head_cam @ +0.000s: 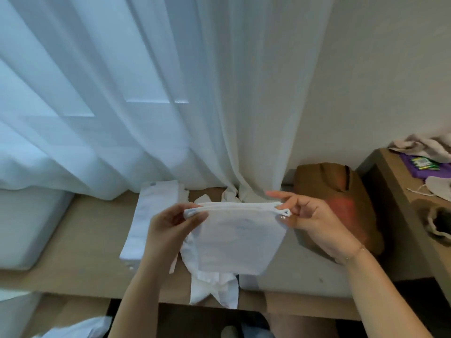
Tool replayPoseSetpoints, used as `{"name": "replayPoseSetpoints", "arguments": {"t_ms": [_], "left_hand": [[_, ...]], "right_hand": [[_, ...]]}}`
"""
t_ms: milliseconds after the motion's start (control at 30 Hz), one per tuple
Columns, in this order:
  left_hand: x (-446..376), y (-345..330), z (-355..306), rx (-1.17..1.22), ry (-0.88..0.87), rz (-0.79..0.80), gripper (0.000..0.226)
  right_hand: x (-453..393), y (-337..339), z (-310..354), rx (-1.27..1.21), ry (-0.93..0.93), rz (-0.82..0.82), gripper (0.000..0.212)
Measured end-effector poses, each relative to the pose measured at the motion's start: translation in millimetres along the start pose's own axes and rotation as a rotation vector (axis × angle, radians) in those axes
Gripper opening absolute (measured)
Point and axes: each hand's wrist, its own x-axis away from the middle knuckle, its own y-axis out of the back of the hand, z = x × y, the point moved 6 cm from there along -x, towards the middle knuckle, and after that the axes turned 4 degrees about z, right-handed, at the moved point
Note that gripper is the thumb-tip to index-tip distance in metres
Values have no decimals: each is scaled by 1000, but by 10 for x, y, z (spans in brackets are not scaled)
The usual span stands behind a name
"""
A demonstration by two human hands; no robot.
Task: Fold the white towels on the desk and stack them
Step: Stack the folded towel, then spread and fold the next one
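Head view, looking down over a light wooden desk [305,272]: at the centre of the frame both hands hold up a small white folded towel [238,236] above the desk top. At its upper left corner the left hand [168,222] pinches the doubled top edge between thumb and fingers; at its upper right corner the right hand [310,215] pinches the same edge, beside a little fabric loop, with the index finger stretched out along the hem. A thin bracelet [355,252] sits on the right wrist. The towel hangs flat from that edge, its lower part just above a crumpled heap of white cloth [214,289] lying on the desk and drooping over the near edge at lower centre. Left of the hands, a stack of folded white towels [144,220] rests on the desk. A sheer white curtain [146,93] fills the upper left and centre. A brown bag [336,191] stands right of centre, just behind the right hand. On a wooden shelf [390,186] at the right edge lie a purple box [424,167] and beige cloth [422,143]
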Motion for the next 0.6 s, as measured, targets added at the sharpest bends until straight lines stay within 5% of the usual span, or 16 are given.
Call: {"name": "replayPoseSetpoints", "arguments": {"t_ms": [367,600], "left_hand": [[-393,251,-25,-128,6,-20,14],[-676,948,155,-51,36,-42,18]], "right_hand": [[-705,26,-269,69,-94,-40,18],[-1073,-682,-379,-79,-32,-133,17]]}}
